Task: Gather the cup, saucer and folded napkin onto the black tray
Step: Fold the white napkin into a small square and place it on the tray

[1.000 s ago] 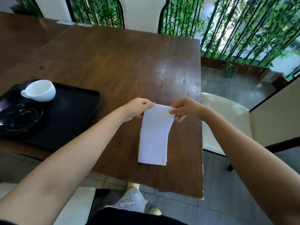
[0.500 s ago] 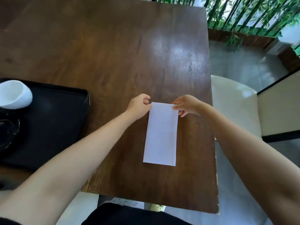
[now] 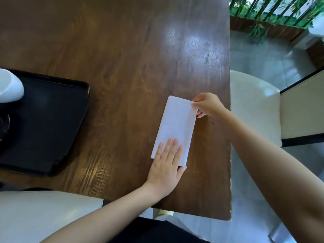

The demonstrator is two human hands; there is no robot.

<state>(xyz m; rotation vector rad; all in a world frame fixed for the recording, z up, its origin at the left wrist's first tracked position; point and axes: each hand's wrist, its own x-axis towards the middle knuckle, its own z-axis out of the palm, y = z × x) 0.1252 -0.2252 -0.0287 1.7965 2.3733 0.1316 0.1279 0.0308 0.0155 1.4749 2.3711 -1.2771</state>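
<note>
White napkin (image 3: 176, 127), black tray (image 3: 52, 120), white cup (image 3: 9, 86), dark brown wood-grained table (image 3: 122, 50).

Dark wooden table (image 3: 122, 50), white chairs (image 3: 252, 102), grey tiled floor (image 3: 259, 55), bamboo (image 3: 273, 11)

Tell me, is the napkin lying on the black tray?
No, the napkin lies on the wooden table, apart from the black tray, under the flat left hand and pinched by the right hand.

The white napkin (image 3: 177, 123), folded into a long narrow rectangle, lies flat and slightly tilted on the bench (image 3: 122, 50), right of centre. At mid left the black tray (image 3: 52, 123) carries the white cup (image 3: 9, 87) and a dark saucer (image 3: 3, 127), both cut off by the frame edge.
</note>
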